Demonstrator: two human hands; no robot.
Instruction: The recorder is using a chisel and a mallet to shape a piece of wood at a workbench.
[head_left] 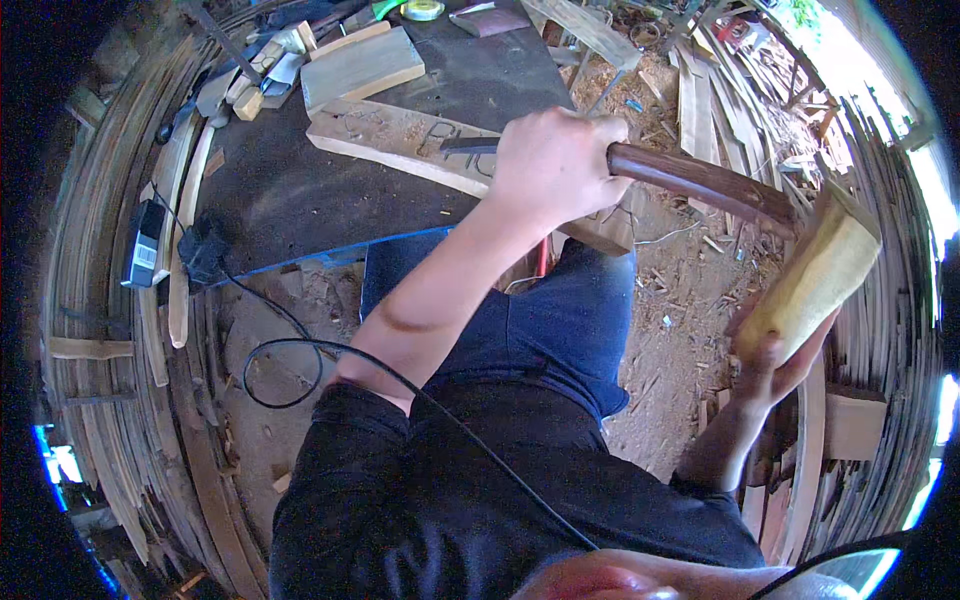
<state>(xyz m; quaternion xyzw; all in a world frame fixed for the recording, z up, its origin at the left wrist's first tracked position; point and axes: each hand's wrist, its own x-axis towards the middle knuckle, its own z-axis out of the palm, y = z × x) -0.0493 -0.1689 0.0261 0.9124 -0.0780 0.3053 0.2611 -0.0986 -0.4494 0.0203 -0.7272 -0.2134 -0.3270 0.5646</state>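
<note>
My left hand [560,165] is closed around a chisel with a long dark-brown wooden handle [700,185]. Its narrow metal blade [468,145] points left over a long wooden board [400,160] with small cut or marked shapes on its face. In my right hand [770,370] is a thick, pale wooden mallet [815,275], gripped low and tilted up to the right. The mallet's upper part is close to the chisel handle's end; I cannot tell whether they touch. The board's right end sticks out past the table edge, above my legs.
On the dark table [290,200] lies a thick wood block [362,68], with a tape measure [422,10] behind. A black power adapter [203,250] sits at the left edge; a black cable [300,342] loops across my left arm. Wood shavings [690,290] cover the floor; stacked planks [110,280] line both sides.
</note>
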